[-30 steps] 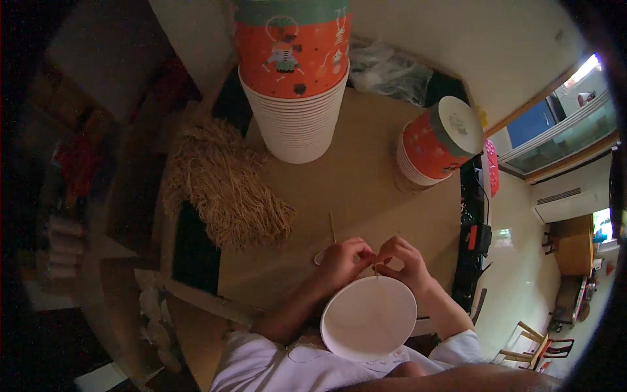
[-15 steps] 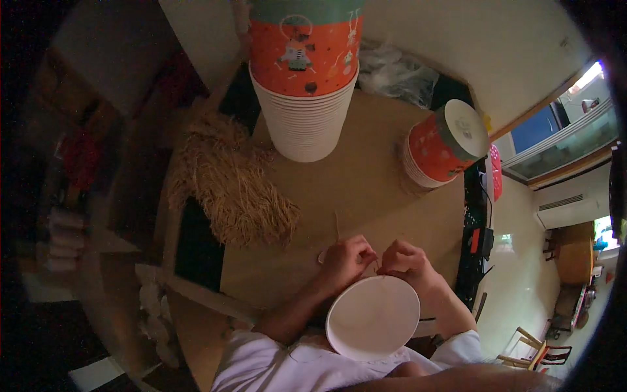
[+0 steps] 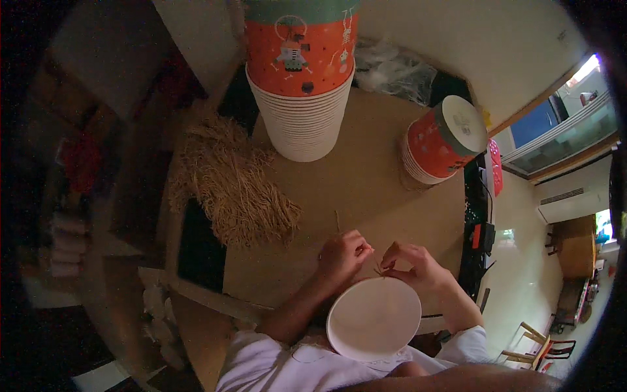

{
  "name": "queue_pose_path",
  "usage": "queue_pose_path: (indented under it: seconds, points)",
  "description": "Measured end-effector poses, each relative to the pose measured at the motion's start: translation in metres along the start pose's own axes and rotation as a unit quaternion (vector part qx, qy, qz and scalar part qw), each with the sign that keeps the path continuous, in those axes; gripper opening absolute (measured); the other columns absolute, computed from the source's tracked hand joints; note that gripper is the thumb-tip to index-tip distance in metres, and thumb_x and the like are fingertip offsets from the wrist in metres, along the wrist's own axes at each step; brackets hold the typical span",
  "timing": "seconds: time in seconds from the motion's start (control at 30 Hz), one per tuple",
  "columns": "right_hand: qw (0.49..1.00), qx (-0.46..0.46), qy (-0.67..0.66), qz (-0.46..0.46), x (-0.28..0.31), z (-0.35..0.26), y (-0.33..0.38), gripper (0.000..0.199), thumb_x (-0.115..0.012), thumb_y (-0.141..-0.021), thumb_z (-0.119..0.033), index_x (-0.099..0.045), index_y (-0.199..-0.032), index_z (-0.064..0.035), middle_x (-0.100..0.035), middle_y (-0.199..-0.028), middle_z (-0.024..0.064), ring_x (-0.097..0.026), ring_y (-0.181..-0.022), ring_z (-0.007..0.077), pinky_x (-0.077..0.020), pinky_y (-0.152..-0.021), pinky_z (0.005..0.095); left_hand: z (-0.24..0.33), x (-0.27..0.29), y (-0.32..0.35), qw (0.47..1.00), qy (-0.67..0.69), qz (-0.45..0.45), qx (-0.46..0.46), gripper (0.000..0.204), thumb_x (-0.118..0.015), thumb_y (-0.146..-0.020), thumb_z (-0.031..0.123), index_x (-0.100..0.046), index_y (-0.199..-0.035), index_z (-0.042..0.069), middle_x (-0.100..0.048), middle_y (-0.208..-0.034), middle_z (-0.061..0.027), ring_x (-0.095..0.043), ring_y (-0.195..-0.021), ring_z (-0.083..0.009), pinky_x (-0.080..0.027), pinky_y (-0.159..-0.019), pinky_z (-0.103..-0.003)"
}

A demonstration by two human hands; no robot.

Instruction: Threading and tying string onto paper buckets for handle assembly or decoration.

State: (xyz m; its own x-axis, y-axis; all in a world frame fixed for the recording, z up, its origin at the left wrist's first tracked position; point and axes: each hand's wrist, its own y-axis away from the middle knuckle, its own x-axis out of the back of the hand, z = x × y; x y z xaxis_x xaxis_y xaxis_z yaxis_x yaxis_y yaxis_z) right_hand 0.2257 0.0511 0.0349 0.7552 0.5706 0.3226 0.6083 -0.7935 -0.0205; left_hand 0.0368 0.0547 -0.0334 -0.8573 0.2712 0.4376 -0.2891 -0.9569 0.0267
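Note:
A white paper bucket rests against my body, its round white face turned up toward me. Just beyond its far rim both hands work close together on a thin brown twine. My left hand is closed in a pinch on the twine, slightly above the table. Thumb and fingers of my right hand also pinch the twine, right at the bucket's rim. Part of the twine is hidden behind the fingers. A loose strand lies on the table beyond my left hand.
A heap of brown twine pieces lies at the left of the brown tabletop. Behind stands a tall stack of paper buckets, orange and white. A shorter orange stack sits upside down at the right, near clear plastic bags.
Both hands have lifted slightly and moved a little apart, with the twine still between them. The bucket has hardly moved.

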Motion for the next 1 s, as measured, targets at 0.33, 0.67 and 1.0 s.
queue_pose_path:
  seconds: [0.33, 0.67, 1.0]
  points:
    - [0.997, 0.045, 0.022, -0.058, 0.006, -0.003, 0.000, 0.010, -0.067, -0.071, 0.002, -0.062, -0.078, -0.0032, -0.059, -0.080, 0.0089, -0.059, -0.076, 0.0242, -0.0476, -0.066, 0.0324, 0.009, -0.001, -0.004, 0.997, 0.007, 0.040, -0.062, 0.012, -0.065, -0.071, 0.014, -0.060, -0.066, 0.004, -0.056, -0.070, -0.0083, -0.057, -0.068, -0.0269, -0.044, -0.062, -0.038]
    - [0.993, -0.120, 0.018, 0.010, 0.009, -0.022, 0.021, 0.012, -0.066, -0.077, -0.003, -0.058, -0.085, -0.0031, -0.060, -0.075, 0.0034, -0.057, -0.067, 0.0115, -0.0466, -0.058, 0.0255, 0.039, 0.026, -0.006, 0.991, 0.004, 0.047, -0.128, 0.010, -0.067, -0.072, 0.010, -0.059, -0.072, 0.005, -0.056, -0.073, -0.0074, -0.057, -0.070, -0.0257, -0.046, -0.063, -0.035]
    - [0.924, -0.162, 0.188, 0.291, -0.014, -0.027, 0.056, 0.009, -0.057, -0.082, -0.006, -0.052, -0.090, -0.0065, -0.054, -0.062, 0.0033, -0.048, -0.053, 0.0077, -0.0403, -0.048, 0.0244, 0.070, 0.050, 0.059, 0.948, -0.206, 0.135, -0.201, 0.011, -0.069, -0.068, 0.010, -0.058, -0.071, 0.011, -0.052, -0.074, -0.0012, -0.051, -0.076, -0.0205, -0.039, -0.074, -0.035]
